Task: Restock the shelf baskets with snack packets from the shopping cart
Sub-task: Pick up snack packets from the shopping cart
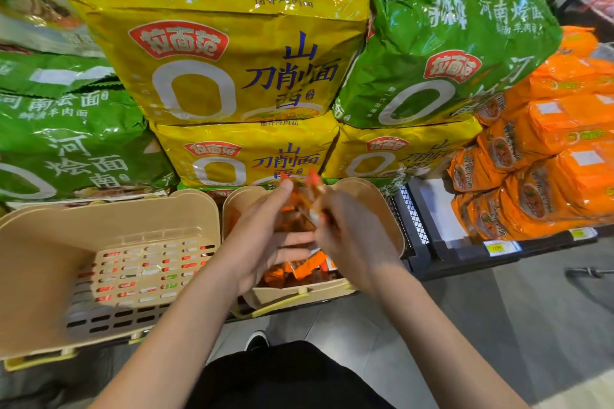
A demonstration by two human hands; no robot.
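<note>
Two beige shelf baskets stand side by side. The right basket (372,192) holds several small orange snack packets (299,271). Both my hands are over this basket with a blurred bunch of orange snack packets (307,196) between them. My left hand (265,229) cradles the bunch from the left, thumb up and fingers stretched beneath. My right hand (349,229) grips the bunch from the right with curled fingers. The left basket (109,229) shows only its perforated floor, with nothing inside. The shopping cart is out of view.
Large yellow noodle bags (232,66) and green noodle bags (442,53) are stacked right behind the baskets. Orange noodle packs (545,156) fill the shelf to the right, above yellow price tags (498,246). Grey floor and my black shoe (257,340) lie below.
</note>
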